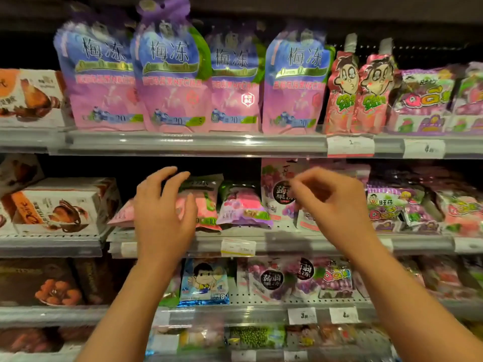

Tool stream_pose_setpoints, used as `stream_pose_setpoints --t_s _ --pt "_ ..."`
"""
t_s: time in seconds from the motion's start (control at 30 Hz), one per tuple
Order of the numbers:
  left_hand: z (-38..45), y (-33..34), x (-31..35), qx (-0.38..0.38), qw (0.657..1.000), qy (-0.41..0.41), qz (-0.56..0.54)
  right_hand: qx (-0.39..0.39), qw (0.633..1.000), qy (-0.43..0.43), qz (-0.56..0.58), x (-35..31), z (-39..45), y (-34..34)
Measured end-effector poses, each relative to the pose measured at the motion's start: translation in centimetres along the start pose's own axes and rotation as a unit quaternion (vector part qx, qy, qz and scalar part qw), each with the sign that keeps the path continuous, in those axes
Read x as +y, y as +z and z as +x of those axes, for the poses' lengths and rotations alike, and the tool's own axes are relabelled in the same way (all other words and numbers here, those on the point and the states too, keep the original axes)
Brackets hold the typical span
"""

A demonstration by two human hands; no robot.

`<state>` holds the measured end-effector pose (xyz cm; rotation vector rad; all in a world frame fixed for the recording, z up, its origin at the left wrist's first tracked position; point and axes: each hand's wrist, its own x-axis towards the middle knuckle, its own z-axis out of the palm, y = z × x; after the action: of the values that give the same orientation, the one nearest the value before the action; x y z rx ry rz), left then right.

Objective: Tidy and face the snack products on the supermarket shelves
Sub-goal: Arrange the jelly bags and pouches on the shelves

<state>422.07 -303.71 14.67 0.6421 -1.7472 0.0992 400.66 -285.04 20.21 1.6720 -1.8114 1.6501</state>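
A person's two hands reach toward the middle supermarket shelf (287, 241); the left hand (163, 212), fingers spread and lightly bent, hovers over a pink snack pouch (206, 205) lying flat near the shelf's front edge, gripping nothing that can be seen; the right hand (332, 202), fingers loosely curled with thumb near fingertips, sits in front of an upright grape jelly pack (274, 186), holding nothing; a purple pouch (241, 205) lies between the hands.

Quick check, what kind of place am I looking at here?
Most likely a supermarket snack aisle: tiered shelves with price tags on their edges, rows of jelly pouches facing outward, and boxed chocolate stacked at the left.
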Motion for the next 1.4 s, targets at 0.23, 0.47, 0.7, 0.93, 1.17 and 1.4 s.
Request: stream_pose_setpoints --t_s 0.23,0.47,0.7,0.93,1.17,1.4 --pt "-16.2 5.0 3.2 -0.188 0.957 -0.176 -0.135 -0.079 0.952 0.281 -0.094 14.6 -14.6 -2.0" --pt "-20.7 11.9 4.5 -0.355 0.858 -0.349 -0.125 -0.024 0.913 0.405 -0.045 22.7 -16.8 -1.1" --pt "-18.6 15.8 5.0 -0.312 0.812 -0.454 -0.193 -0.016 0.901 0.424 0.09 25.6 -13.0 0.8" --pt "-18.2 17.4 5.9 -0.301 0.815 -0.45 -0.205 -0.019 0.867 0.47 0.166 28.1 -11.8 3.1" --pt "-18.2 17.9 6.8 -0.305 0.828 -0.434 -0.184 0.02 0.871 0.469 0.144 27.9 -11.7 3.6" --pt "-19.2 15.7 2.5 -0.245 0.877 -0.405 -0.086 0.03 0.938 0.346 -0.006 24.3 -16.2 5.1"
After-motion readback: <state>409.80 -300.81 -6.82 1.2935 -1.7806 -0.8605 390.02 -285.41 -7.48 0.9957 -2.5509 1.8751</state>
